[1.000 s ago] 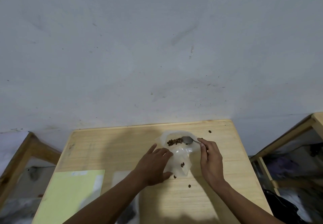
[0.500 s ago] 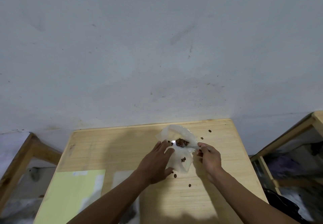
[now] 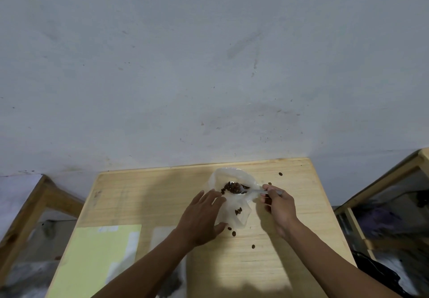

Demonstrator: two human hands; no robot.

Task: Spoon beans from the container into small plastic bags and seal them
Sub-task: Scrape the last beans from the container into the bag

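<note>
since a second ago the spoon (image 3: 249, 191) has lifted with beans (image 3: 232, 187) heaped over the bag (image 3: 234, 214), at the table's (image 3: 144, 191) 1 o'clock. right hand (image 3: 279, 209) pinches its handle; left hand (image 3: 200, 218), fingers spread, presses the bag.

Right hand (image 3: 279, 207) holding spoon (image 3: 249, 191) of beans (image 3: 232, 187), left hand (image 3: 200, 218) on bag (image 3: 234, 204)

Pale matt wood table (image 3: 290, 239), filmy translucent plastic bag (image 3: 241, 218)

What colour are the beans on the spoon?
Dark brown beans, seen best in the head view.
</note>
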